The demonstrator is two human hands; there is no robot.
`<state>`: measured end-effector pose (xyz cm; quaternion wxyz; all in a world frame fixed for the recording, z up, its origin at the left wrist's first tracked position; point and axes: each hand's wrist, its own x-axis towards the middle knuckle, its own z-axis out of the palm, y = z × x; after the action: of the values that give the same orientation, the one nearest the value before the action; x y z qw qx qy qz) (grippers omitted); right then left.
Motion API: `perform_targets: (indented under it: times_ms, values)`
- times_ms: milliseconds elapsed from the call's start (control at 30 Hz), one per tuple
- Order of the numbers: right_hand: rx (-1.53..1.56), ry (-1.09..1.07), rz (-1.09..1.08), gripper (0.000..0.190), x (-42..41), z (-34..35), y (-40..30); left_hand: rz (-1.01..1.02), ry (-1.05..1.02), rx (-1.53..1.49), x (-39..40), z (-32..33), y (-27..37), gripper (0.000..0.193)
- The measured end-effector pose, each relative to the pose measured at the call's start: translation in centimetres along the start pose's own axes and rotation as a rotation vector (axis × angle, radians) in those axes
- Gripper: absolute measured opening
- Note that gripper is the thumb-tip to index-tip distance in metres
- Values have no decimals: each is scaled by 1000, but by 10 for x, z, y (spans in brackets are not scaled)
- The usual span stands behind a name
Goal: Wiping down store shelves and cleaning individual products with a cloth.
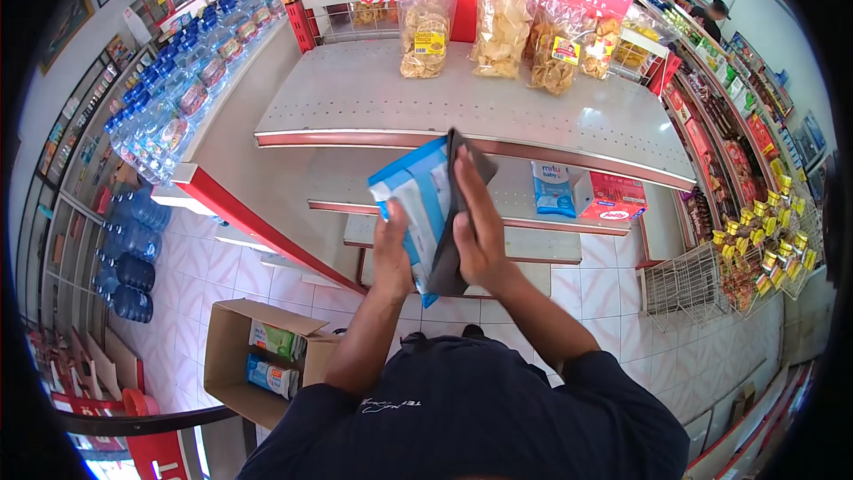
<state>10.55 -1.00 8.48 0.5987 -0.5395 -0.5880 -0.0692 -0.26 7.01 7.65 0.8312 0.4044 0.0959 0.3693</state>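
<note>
Between my hands, in front of the shelves, is a blue and white wipes pack (420, 207) with a dark grey cloth (453, 240) against its right side. My left hand (394, 247) grips the pack's left edge. The fingers of my right hand (476, 227) lie extended along the cloth, pressing it to the pack. On the second shelf, right of my hands, a blue Mitu Baby wipes pack (553, 190) stands beside a red carton (610, 197). An open cardboard box (266, 313) at my lower left holds a green pack (276, 340) and a blue and white pack (272, 375).
Bags of chips (426, 37) stand on the top metal shelf (466, 107). Water bottles (193, 87) fill the left counter, with large jugs (133, 253) below. Wire baskets (686, 287) are at the right. A person (713, 17) is far off at the upper right.
</note>
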Motion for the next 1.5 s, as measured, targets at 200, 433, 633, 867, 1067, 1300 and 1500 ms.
perform_targets:
  times_ms: [200, 433, 633, 867, 1067, 1300, 1500]
  values:
    - [-17, -23, 34, 50, -18, 6, -12, -71, -87, -164, -4, -14, 3, 66]
    - [-237, -346, -200, 49, 7, -4, -27, -39, -66, 12, -2, 4, 13, 57]
    - [-48, -88, -17, 48, 37, -5, 0, -27, -109, -91, 3, 10, 8, 64]
    - [136, 132, 283, 56, -27, 28, -3, 163, -85, -103, 7, 0, 8, 78]
    - [233, 180, 308, 49, 19, 7, 4, 71, -106, 208, -5, 13, -18, 98]
    - [311, 244, 266, 46, 12, 17, -8, 330, -100, 106, -4, 26, -13, 97]
    - [623, 390, 460, 51, -11, 33, -15, 649, -140, 95, -6, 19, -28, 76]
